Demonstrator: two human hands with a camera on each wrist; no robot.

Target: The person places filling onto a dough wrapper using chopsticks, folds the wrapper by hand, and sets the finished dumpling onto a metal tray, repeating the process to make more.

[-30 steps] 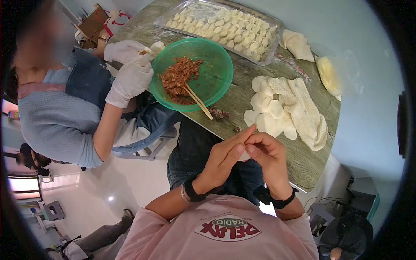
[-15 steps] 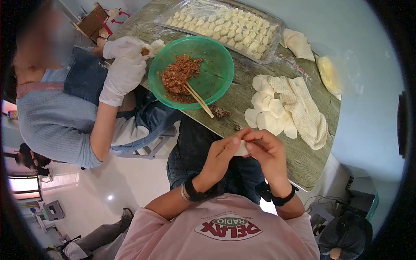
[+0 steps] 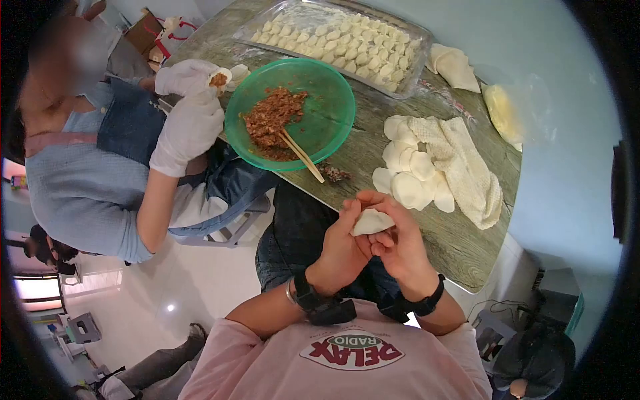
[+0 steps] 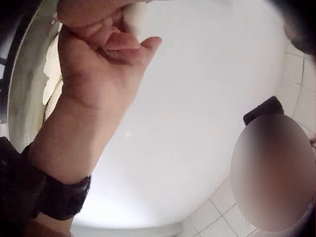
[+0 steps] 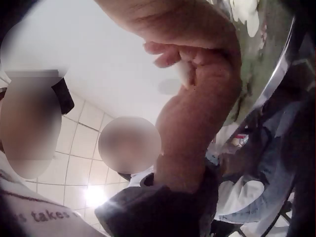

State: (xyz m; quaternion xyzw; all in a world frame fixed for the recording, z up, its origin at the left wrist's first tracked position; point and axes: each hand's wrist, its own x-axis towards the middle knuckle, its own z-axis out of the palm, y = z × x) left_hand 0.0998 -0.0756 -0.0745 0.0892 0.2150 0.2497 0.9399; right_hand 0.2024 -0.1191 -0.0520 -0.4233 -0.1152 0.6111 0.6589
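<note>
A white folded dumpling [image 3: 371, 222] sits between both hands, above the lap and close to the table's near edge. My left hand [image 3: 340, 249] holds its left end, thumb up against the dough. My right hand [image 3: 404, 248] curls round the other side, index finger arched over the far edge and more fingers bent below. Part of the dumpling [image 4: 135, 19] shows pale and blurred in the left wrist view. Over in the right wrist view, a sliver of it peeks out between fingers. Beyond the hands lie overlapping round dough wrappers [image 3: 412, 190], partly under a cream cloth [image 3: 471, 175].
A green bowl [image 3: 340, 137] of meat filling [image 3: 270, 117] with chopsticks [image 3: 301, 155] stands at the table's edge. Behind it is a clear tray [image 3: 417, 79] of many dumplings. At left, a person in white gloves [image 3: 190, 133] holds a filled wrapper. A yellow bag [image 3: 501, 115] lies far right.
The fingers have parted and turned, so more of the folded dumpling shows between my hands. Both wrists have rotated. At left, the gloved hands now show filling in an open wrapper.
</note>
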